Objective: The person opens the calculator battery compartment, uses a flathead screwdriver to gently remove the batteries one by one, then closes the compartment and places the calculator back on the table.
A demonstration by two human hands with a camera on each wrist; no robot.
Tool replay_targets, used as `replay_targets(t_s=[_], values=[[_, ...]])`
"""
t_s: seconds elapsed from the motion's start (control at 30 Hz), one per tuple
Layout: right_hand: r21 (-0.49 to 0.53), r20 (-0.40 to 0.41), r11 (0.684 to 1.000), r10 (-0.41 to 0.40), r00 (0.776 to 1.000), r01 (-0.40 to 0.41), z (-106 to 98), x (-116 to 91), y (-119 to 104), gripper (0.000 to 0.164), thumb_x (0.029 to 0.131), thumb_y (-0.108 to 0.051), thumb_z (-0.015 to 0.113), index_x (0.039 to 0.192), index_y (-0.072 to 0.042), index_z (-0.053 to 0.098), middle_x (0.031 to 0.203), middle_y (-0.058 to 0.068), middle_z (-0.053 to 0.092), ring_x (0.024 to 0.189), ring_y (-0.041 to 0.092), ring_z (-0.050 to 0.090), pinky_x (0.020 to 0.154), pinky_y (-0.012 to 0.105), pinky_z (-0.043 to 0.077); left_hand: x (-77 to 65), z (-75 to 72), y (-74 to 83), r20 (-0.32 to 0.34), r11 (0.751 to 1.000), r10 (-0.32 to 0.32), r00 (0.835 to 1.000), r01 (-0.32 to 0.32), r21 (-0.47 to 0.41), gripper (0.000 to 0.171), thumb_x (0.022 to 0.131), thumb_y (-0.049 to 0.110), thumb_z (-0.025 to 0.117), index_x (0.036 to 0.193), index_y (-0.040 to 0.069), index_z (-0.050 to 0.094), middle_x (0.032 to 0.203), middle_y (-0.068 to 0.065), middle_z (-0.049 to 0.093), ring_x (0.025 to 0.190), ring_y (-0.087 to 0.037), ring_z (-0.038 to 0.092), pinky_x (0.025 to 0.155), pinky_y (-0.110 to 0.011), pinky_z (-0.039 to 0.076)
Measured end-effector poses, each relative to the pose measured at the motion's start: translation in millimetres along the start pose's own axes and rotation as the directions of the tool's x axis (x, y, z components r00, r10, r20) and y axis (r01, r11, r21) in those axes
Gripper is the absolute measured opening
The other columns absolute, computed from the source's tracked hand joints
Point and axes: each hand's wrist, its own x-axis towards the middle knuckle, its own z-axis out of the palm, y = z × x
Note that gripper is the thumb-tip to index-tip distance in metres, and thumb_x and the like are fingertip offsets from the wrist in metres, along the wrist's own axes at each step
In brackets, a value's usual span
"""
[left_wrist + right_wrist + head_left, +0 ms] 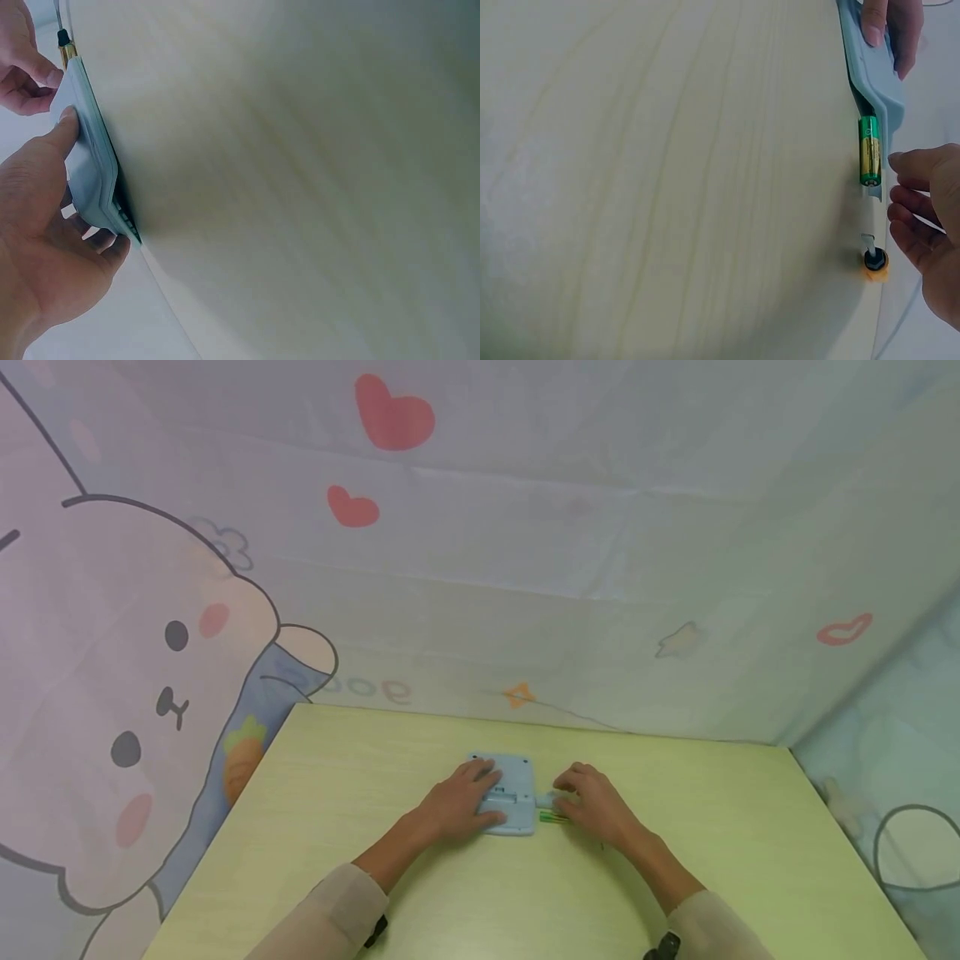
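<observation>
A light blue calculator (519, 817) lies face down on the table, its battery recess facing up. My left hand (459, 802) holds it at the left side, thumb near the front edge and fingers spread over the back; in the left wrist view, fingers bend at its edge. My right hand (597, 802) is beside the right edge with loosely bent fingers, thumb and forefinger apart. A small light blue piece (545, 799) lies by these fingertips; contact is unclear. Just in front is a green and gold battery (870, 150); whether a second lies behind it is hidden.
Near the battery lies a thin tool with a metal shaft and black collar (875, 259), with orange around it. The pale yellow table (360, 760) ends at a printed cloth (480, 635) behind, showing hearts and a cartoon animal.
</observation>
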Motion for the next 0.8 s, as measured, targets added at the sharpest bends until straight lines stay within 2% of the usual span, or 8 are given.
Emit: replay_targets(t_s=[0.2, 0.53, 0.8], values=[[-0.009, 0.016, 1.000, 0.005, 1.000, -0.005, 0.0, 1.5, 3.6, 0.018, 0.093, -0.006, 0.080, 0.111, -0.001, 0.077, 0.105, 0.006, 0.069, 0.100, 0.024, 0.065, 0.087, 0.044, 0.056, 0.7, 0.9, -0.6, -0.004, 1.000, 0.002, 1.000, -0.002, 0.003, 0.075, 0.103, 0.057, 0.063, 0.163, 0.014, 0.045, 0.171, -0.007, 0.034, 0.158, -0.029, 0.028, 0.109, -0.055, 0.049], [-0.011, 0.030, 0.999, -0.042, 0.999, 0.043, 3.6, 4.3, 6.4, 0.018, 0.093, -0.007, 0.080, 0.109, -0.001, 0.077, 0.102, 0.004, 0.068, 0.097, 0.024, 0.065, 0.085, 0.043, 0.057, 0.8, 0.3, -0.8, -0.003, 1.000, 0.000, 1.000, 0.000, 0.002, 0.075, 0.103, 0.057, 0.063, 0.163, 0.014, 0.045, 0.171, -0.007, 0.034, 0.158, -0.029, 0.029, 0.110, -0.054, 0.048], [-0.032, 0.037, 0.999, -0.039, 0.999, 0.040, 6.5, 6.4, 7.6, 0.017, 0.092, -0.007, 0.081, 0.108, -0.003, 0.078, 0.100, 0.002, 0.068, 0.096, 0.021, 0.065, 0.085, 0.042, 0.056, 1.3, 0.2, -1.2, -0.001, 1.000, -0.003, 1.000, 0.003, -0.003, 0.076, 0.103, 0.057, 0.062, 0.163, 0.014, 0.044, 0.171, -0.007, 0.033, 0.158, -0.029, 0.028, 0.110, -0.054, 0.048]])
